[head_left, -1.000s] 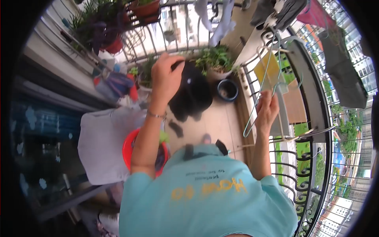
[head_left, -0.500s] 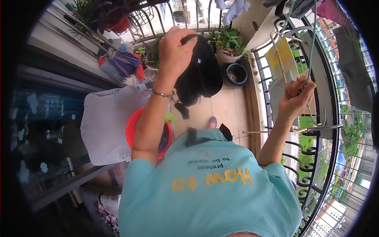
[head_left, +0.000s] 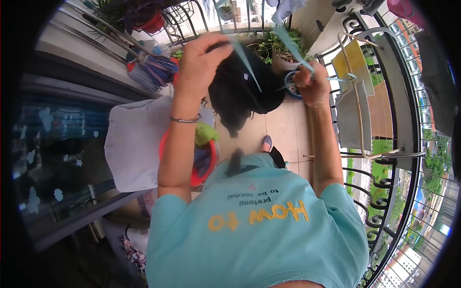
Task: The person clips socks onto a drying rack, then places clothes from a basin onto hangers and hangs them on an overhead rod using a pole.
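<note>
My left hand [head_left: 204, 62] is closed on the upper edge of a black garment [head_left: 240, 86], which hangs down in folds and shows a small white tag. My right hand [head_left: 312, 84] grips a thin teal clothes hanger [head_left: 289, 44], its hook pointing right past the fingers. Motion blurs the hanger, and one of its arms crosses in front of the garment. I cannot tell whether hanger and garment touch. Below my left forearm stands a red basin [head_left: 211, 161] holding dark cloth and a green cloth [head_left: 205, 133].
A pale grey covered object [head_left: 137, 144] stands left of the basin. Mops [head_left: 156, 72] lean at the back left. Potted plants [head_left: 288, 43] and a blue pot [head_left: 292, 84] line the back. On the right, a metal rack [head_left: 357, 103] is fixed at the balcony railing [head_left: 370, 192].
My right hand has brought the hanger leftward from the railing, close to the black garment. My left hand still holds the garment and has shifted slightly left.
</note>
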A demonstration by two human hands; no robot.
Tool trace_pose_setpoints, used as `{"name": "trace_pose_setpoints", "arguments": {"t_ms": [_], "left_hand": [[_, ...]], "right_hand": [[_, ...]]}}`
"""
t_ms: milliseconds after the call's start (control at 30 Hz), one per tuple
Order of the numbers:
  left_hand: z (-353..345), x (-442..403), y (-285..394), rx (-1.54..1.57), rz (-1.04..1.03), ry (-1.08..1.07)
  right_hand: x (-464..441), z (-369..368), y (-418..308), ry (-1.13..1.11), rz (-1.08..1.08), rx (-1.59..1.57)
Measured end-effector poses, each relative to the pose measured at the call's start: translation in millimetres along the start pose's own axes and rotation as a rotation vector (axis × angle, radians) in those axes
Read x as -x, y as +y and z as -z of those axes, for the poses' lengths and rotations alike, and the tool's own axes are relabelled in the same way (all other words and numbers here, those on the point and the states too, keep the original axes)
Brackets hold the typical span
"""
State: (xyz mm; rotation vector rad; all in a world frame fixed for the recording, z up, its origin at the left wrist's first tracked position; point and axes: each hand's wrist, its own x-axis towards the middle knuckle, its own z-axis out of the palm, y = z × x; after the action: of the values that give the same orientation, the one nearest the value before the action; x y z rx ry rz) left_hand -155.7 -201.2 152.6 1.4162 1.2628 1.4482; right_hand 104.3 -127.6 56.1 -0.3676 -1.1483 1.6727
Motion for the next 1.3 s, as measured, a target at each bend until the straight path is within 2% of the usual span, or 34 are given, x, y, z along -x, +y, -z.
{"name": "trace_pose_setpoints", "arguments": {"t_ms": [167,267,300,400,533,933,1033,1067,1133,1267,1300], "left_hand": [[47.9,16.6,-19.7,-0.127,0.047,-0.048],[59.2,34.8,-33.5,-0.173,0.069,-0.096],[63.0,40.0,-38.5,-0.233,0.053,-0.125],[73.0,51.6,-46.4,-0.101,0.223,-0.143],[83.0,60.0,-54.8,-0.131,0.18,-0.157],[87.6,75.4,-53.7,-0.148,0.171,-0.241],[77.6,75.4,-47.4,-0.236,0.145,-0.201],[73.6,73.4,-43.1,-0.27,0.114,-0.179],[60.4,74.0,-33.0,-0.325,0.043,-0.152],[19.8,81.8,-26.7,-0.524,-0.078,-0.216],[7.4,85.0,-29.0,-0.482,-0.055,-0.233]], "right_hand": [[17.0,4.7,-17.7,0.004,-0.22,0.624],[23.7,-18.5,-44.5,-0.023,-0.262,0.718],[24.3,-25.7,-46.6,-0.048,-0.21,0.734],[26.4,-41.4,-57.7,-0.093,-0.32,0.861],[28.4,-47.7,-60.6,-0.162,-0.323,0.968],[55.3,-54.9,-53.7,-0.089,-0.394,1.091],[66.8,-64.5,-40.7,-0.033,-0.308,1.067],[67.0,-71.4,-44.5,-0.151,-0.329,1.182],[69.8,-86.2,-45.3,-0.159,-0.366,1.138],[81.1,-92.3,-54.4,-0.162,-0.269,1.162],[85.3,-87.5,-51.3,-0.162,-0.146,1.113]]}}
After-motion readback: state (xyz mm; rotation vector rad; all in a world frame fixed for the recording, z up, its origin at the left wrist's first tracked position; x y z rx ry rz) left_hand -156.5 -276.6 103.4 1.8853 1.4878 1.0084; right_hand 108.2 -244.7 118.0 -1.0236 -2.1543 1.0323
